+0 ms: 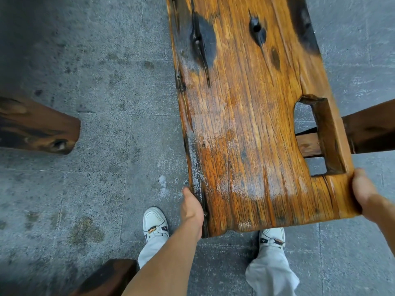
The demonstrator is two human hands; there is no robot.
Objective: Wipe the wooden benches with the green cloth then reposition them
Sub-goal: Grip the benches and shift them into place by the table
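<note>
The wooden bench [252,116] ran from center frame up toward 1 o'clock, its near end wet and shiny. We had our left hand [191,207] gripping its left edge at 6 o'clock, fingers wrapped underneath, and our right hand [363,190] clutching the corner at 4 o'clock. Another dark bench end [40,127] sat at 9 o'clock on the grey stone floor [102,86].

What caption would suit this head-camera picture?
Both hands, left and right, grip the near end of a damp wooden bench above grey paving.
</note>
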